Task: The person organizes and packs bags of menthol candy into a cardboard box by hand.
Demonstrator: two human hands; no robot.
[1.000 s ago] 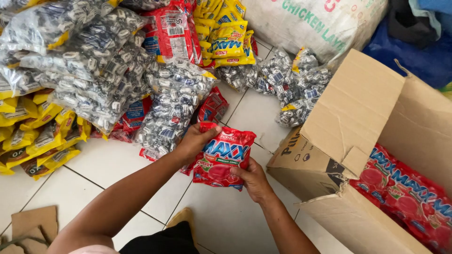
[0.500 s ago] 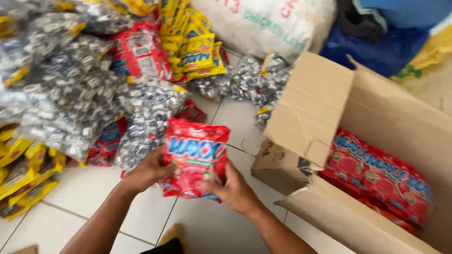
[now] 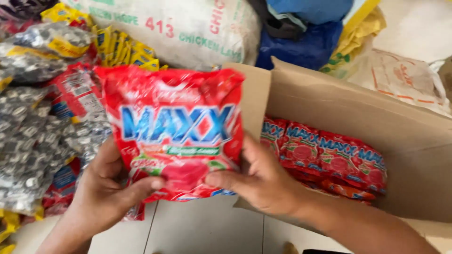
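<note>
I hold a red candy bag (image 3: pixel 174 127) with blue lettering up in front of me, its face toward the camera. My left hand (image 3: pixel 106 190) grips its lower left corner, thumb across the front. My right hand (image 3: pixel 256 181) grips its lower right edge. The bag hangs above the tiled floor, just left of an open cardboard box (image 3: pixel 358 108). Inside that box lie several matching red candy bags (image 3: pixel 329 157), packed side by side.
Silver-wrapped candy packs (image 3: pixel 33 146) and yellow packs (image 3: pixel 120 49) are heaped on the left. A white printed sack (image 3: pixel 188 28) and a blue cloth bundle (image 3: pixel 301 44) lie behind the box. A pale plastic bag (image 3: pixel 405 80) sits at the far right.
Both hands have lifted the red bag off the floor, up toward the camera and rightward to the box. The view has swung right, so the box fills more of it.
</note>
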